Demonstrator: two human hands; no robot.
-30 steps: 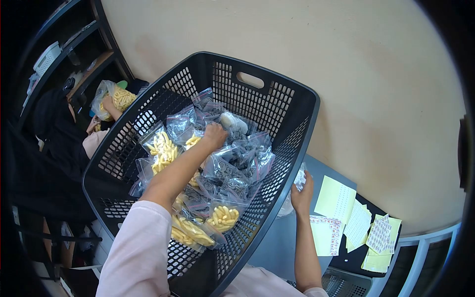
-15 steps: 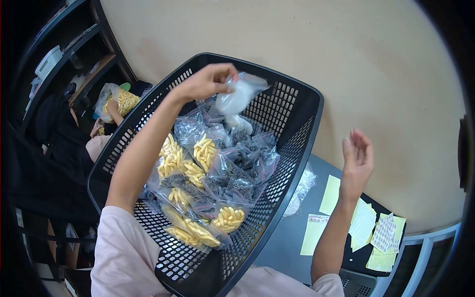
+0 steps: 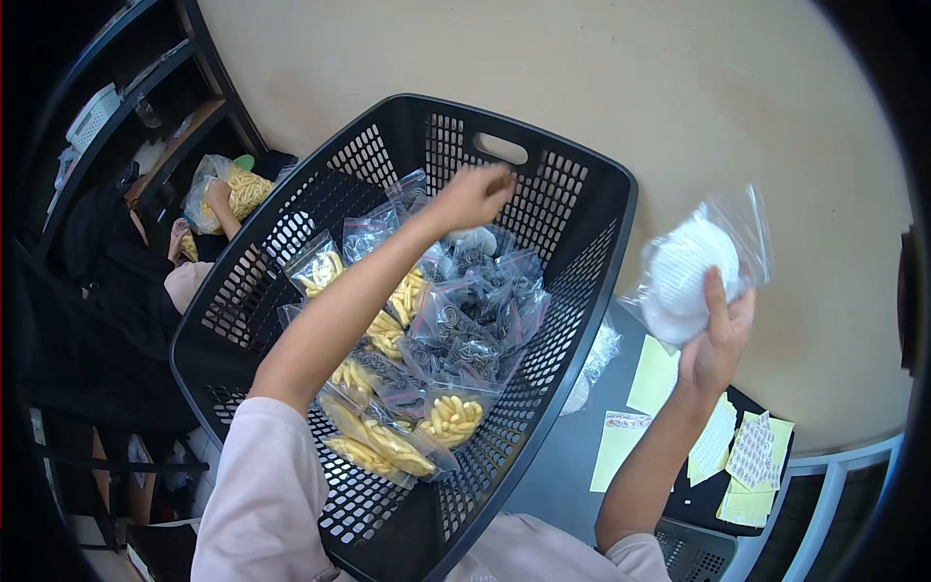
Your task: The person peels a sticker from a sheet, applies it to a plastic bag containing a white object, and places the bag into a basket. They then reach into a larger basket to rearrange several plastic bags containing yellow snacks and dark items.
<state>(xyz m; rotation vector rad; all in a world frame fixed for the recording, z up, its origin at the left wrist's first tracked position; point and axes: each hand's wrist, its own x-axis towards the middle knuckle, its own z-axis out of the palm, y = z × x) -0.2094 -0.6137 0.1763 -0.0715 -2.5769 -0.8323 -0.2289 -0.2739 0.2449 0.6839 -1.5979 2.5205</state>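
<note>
My right hand [image 3: 718, 335] grips a clear zip bag of white round pads [image 3: 690, 276], held up to the right of the black basket. My left hand [image 3: 477, 199] hovers over the far part of the black basket [image 3: 621, 209]; its fingers are curled together, and I cannot make out anything in them. Inside the basket lie bags of yellow pieces [image 3: 451, 419] and bags of dark coiled items [image 3: 475, 354]. Part of another white round item [image 3: 472, 236] shows just below my left hand.
On the grey table [image 3: 562, 470] are yellow sheets [image 3: 617, 451], printed sheets [image 3: 754, 454] and clear plastic bags [image 3: 601, 349]. At left, another person's hand [image 3: 219, 197] touches a large bag of yellow pieces [image 3: 250, 192] near dark shelves [image 3: 165, 73].
The bag of white pads has passed from my left hand to my right hand, which is now closed on it. My left hand has moved slightly right and down.
</note>
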